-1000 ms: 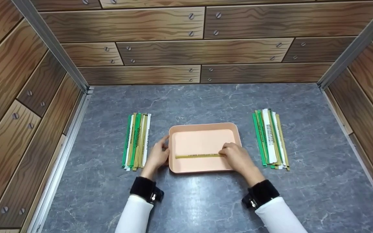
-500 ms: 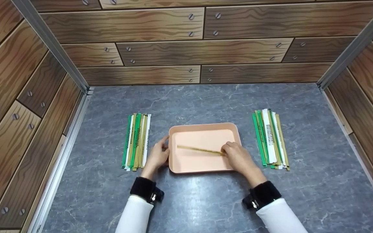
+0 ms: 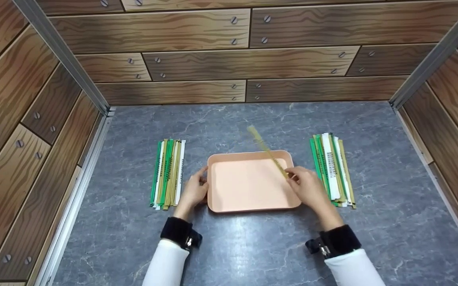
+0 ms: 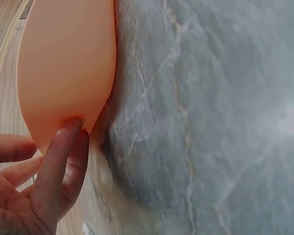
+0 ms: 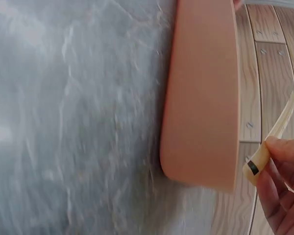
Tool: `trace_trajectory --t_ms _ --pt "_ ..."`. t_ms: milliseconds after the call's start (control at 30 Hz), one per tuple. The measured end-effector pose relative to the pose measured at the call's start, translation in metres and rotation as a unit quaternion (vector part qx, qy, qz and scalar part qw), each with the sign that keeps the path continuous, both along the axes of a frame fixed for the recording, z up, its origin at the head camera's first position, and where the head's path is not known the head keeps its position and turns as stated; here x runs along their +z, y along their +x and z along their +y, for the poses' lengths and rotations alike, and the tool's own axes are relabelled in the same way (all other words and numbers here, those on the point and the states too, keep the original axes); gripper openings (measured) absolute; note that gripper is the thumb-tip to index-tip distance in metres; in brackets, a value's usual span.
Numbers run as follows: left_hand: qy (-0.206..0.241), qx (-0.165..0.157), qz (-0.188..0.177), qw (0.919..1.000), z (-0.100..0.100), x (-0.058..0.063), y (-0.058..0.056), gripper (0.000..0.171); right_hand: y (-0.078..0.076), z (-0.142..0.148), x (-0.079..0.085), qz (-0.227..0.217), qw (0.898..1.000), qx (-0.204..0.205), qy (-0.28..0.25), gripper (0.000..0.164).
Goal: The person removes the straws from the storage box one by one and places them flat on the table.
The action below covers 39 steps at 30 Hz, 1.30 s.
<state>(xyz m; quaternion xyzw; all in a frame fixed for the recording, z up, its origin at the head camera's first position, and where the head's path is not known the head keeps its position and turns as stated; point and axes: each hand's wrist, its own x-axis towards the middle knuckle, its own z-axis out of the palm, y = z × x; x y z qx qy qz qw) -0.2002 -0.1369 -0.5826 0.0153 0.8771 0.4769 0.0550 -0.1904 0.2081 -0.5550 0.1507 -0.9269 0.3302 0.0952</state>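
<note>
A shallow peach tray (image 3: 249, 182) lies in the middle of the grey tabletop. My left hand (image 3: 192, 192) rests against its left end from outside, fingertips touching the wall near a corner, as the left wrist view shows. With thumb and fingers my right hand (image 3: 308, 188) pinches one end of a thin gold strip (image 3: 271, 155) printed with small dark marks. The strip slants up and away over the tray's far right corner, its far tip blurred. In the right wrist view a dark mark shows on the held end of the strip (image 5: 257, 166).
Left of the tray lies a bundle of green, white and gold strips (image 3: 168, 171). A similar right bundle (image 3: 332, 167) lies close behind my right hand, which partly covers it. Wood-print panels (image 3: 197, 63) wall the tabletop (image 3: 233, 127) at the back and sides.
The gold strip, earlier low across the tray, is now raised and turned so its far tip points away past the back rim. My right hand has moved right; the left hand stays put.
</note>
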Motion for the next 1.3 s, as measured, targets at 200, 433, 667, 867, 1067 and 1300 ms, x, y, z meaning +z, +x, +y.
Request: trace_trajectory --t_ms 200,433,667,867,1067,1300 --pt "0.0 0.005 -0.004 1.0 0.001 0.001 0.001 0.057 0.0 0.02 0.002 -0.015 0.997 -0.075 -0.022 0.032" --pt "-0.007 0.006 -0.007 0.9999 0.0 0.001 0.0 0.057 0.001 0.043 0.002 -0.053 0.981 -0.184 0.021 0.033" --pt "-0.006 0.005 -0.004 1.0 -0.001 0.0 0.0 0.057 0.002 0.058 0.001 -0.14 0.96 -0.233 0.066 0.037" --pt "-0.007 0.006 -0.006 0.9999 -0.001 0.0 -0.001 0.057 0.0 0.062 -0.004 -0.184 0.949 -0.244 0.078 0.039" --pt "-0.006 0.005 -0.008 0.9999 -0.001 0.0 -0.002 0.055 -0.003 0.066 -0.004 -0.202 0.939 -0.263 0.091 0.042" --pt "0.004 0.017 -0.019 0.9997 -0.004 0.007 -0.003 0.05 -0.001 0.069 0.001 -0.13 0.956 -0.248 0.086 0.04"
